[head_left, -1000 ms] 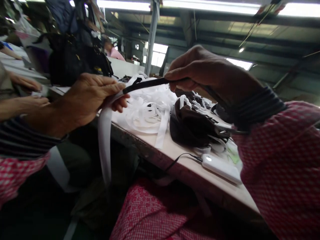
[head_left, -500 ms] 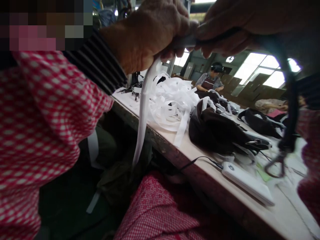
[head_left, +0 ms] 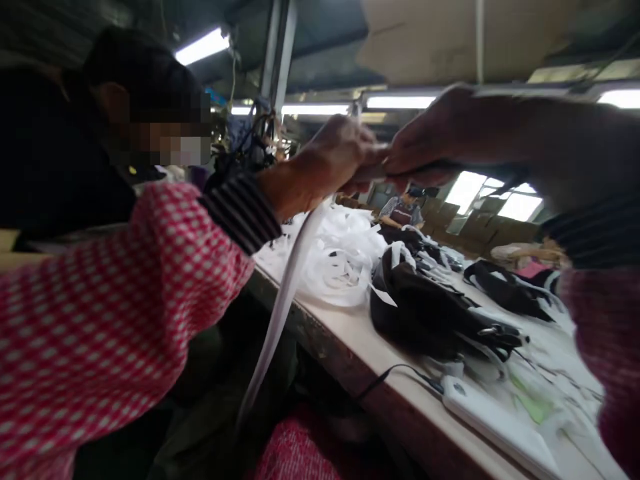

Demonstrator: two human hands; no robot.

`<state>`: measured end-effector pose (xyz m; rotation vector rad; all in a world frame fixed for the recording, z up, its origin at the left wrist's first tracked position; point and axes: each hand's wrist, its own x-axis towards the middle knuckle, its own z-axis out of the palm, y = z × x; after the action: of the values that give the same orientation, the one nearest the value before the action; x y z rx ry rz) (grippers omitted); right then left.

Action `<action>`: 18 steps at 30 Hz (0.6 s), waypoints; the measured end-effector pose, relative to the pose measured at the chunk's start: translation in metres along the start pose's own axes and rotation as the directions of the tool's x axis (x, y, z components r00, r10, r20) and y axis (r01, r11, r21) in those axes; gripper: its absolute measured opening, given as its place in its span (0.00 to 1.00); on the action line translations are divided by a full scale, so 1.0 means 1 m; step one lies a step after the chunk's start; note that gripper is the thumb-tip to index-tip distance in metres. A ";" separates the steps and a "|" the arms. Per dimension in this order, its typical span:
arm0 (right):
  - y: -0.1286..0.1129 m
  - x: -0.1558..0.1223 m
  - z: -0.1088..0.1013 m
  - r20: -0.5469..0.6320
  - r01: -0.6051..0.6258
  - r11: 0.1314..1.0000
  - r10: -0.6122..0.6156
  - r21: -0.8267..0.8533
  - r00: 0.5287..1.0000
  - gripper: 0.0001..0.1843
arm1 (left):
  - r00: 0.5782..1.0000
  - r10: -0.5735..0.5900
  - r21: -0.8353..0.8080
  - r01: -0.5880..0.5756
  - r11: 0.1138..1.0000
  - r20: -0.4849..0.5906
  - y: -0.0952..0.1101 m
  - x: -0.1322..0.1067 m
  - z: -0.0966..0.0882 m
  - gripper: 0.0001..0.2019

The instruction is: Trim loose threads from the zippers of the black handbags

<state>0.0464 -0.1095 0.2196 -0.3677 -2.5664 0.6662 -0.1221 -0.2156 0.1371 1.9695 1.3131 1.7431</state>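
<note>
My left hand (head_left: 333,160) is raised above the table with its fingers closed on a white strip (head_left: 293,283). The strip's long tail hangs below that hand, past the table edge. Close beside it, my right hand (head_left: 430,143) pinches a dark strap (head_left: 463,171) that runs back under the palm. Both hands' fingertips meet at about the same spot, where the strip and strap come together. Fingers and blur hide how the two pieces lie there. A loose heap of white strips (head_left: 340,260) lies on the table behind my hands.
On the table (head_left: 345,333) lie a black bag (head_left: 425,310) with a metal ring and a white power bank (head_left: 497,423) with a black cable. More black pieces (head_left: 505,290) lie farther back. One person (head_left: 145,100) is close at my left; another (head_left: 403,210) sits across the table.
The view has tilted up, so hands and table appear lower. The dark strap's hanging end with its metal clasp is no longer visible at the right. Both hands keep their hold.
</note>
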 end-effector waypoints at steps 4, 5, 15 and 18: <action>0.023 -0.022 -0.007 0.121 -0.134 0.989 0.141 -0.069 0.982 0.08 | 0.996 0.032 0.016 -0.031 0.999 -0.083 -0.032 -0.005 -0.013 0.24; 0.031 -0.028 -0.013 0.092 -0.133 0.991 0.134 -0.023 0.987 0.08 | 0.996 -0.017 -0.022 0.015 1.000 -0.087 -0.039 -0.004 -0.017 0.23; -0.010 -0.016 -0.027 -0.066 0.058 0.985 -0.048 0.164 0.997 0.07 | 0.998 -0.060 -0.245 0.059 0.968 0.003 0.017 0.019 -0.002 0.15; -0.022 -0.013 -0.030 -0.097 0.081 0.979 -0.064 0.187 0.993 0.07 | 0.998 -0.068 -0.326 0.064 0.943 -0.002 0.033 0.030 0.007 0.14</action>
<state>0.0694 -0.1216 0.2495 -0.2340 -2.3932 0.8401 -0.1032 -0.2110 0.1782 1.7133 1.0029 1.8084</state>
